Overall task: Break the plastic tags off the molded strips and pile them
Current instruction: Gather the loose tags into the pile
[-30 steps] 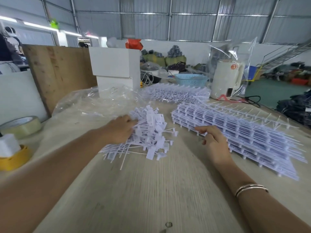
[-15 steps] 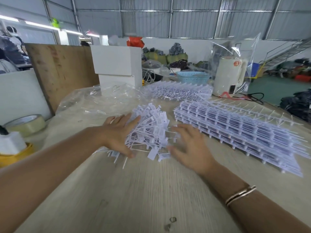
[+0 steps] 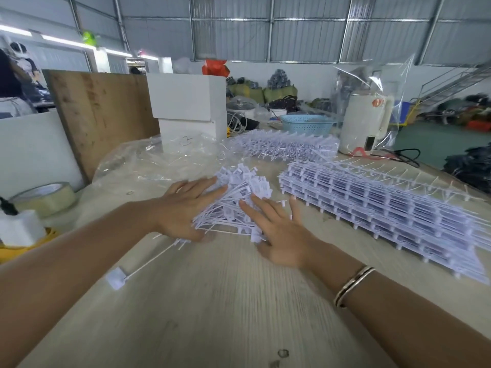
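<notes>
Outstretched fingers of left hand (image 3: 183,208) and right hand (image 3: 281,235) press flat against heaped white plastic tags (image 3: 239,200), gripping nothing.

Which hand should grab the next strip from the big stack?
Probably the right hand: it rests on the pile on the side facing the stack. The left hand lies across the pile.

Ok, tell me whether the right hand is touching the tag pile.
Touching. The head view shows the right hand lying with straight fingers on the right side of the tag pile, fingertips overlapping the tags with no gap.
</notes>
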